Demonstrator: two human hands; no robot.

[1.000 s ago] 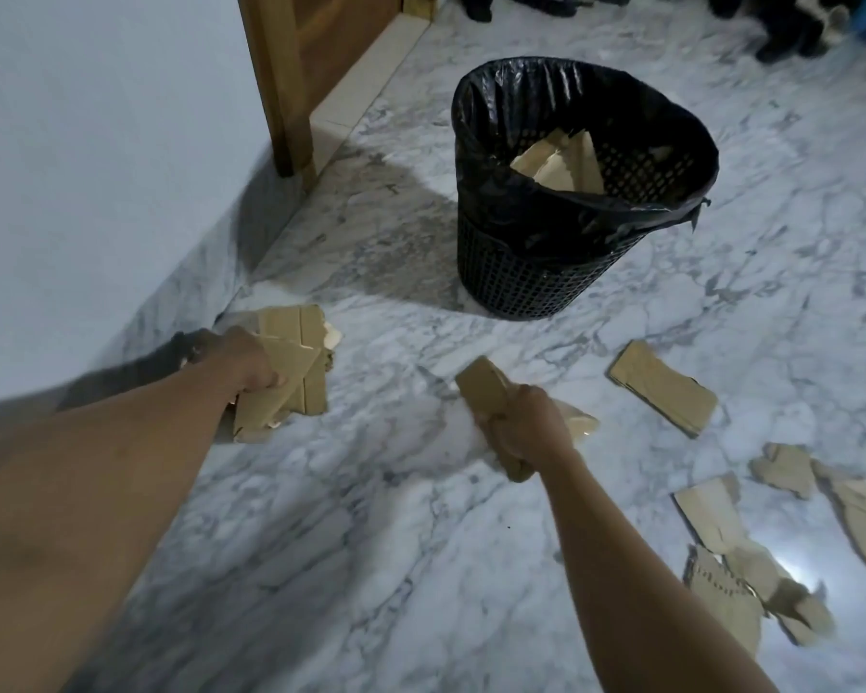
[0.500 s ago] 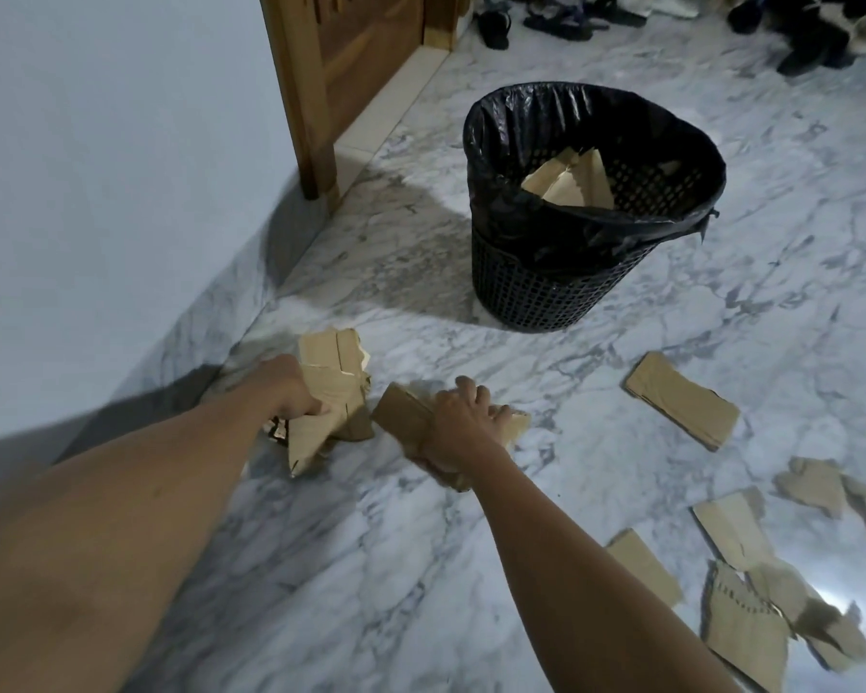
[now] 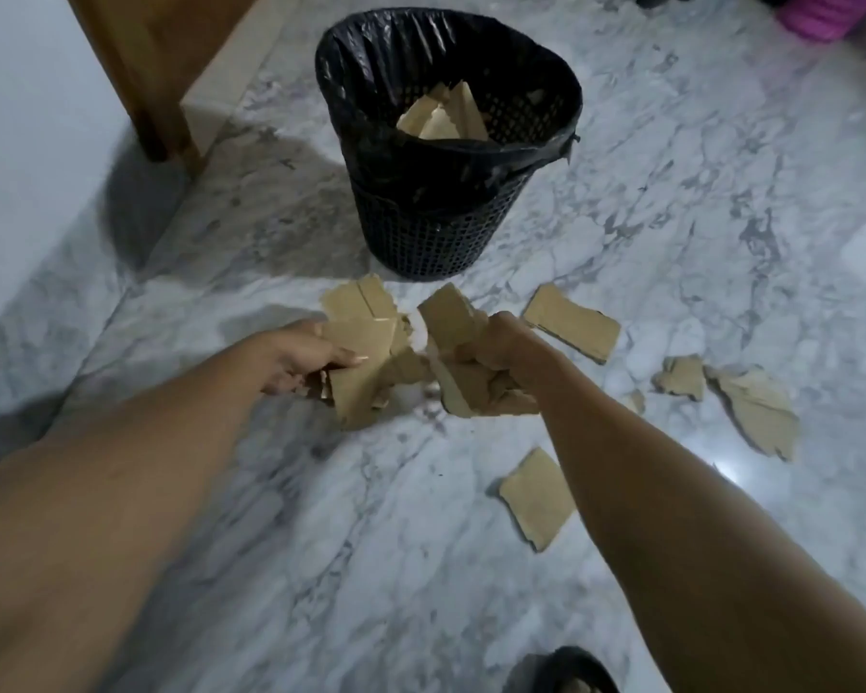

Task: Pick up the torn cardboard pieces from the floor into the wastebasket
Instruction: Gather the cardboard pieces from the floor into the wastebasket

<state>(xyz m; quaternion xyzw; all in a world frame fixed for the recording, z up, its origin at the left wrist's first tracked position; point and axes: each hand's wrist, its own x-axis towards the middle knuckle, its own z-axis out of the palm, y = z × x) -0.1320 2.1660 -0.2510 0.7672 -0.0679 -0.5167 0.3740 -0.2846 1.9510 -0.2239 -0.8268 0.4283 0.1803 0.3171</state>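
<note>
With left grip, right grip clamping cardboard, holding short of basket; next needing lifting over rim, dropping.

The black mesh wastebasket stands upright, with brown cardboard scraps inside. Torn cardboard pieces lie flat on the marble floor near it; two bundles are held above.

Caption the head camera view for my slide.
Left hand and right hand grip torn cardboard near the wastebasket; loose pieces lie on the floor.
</note>
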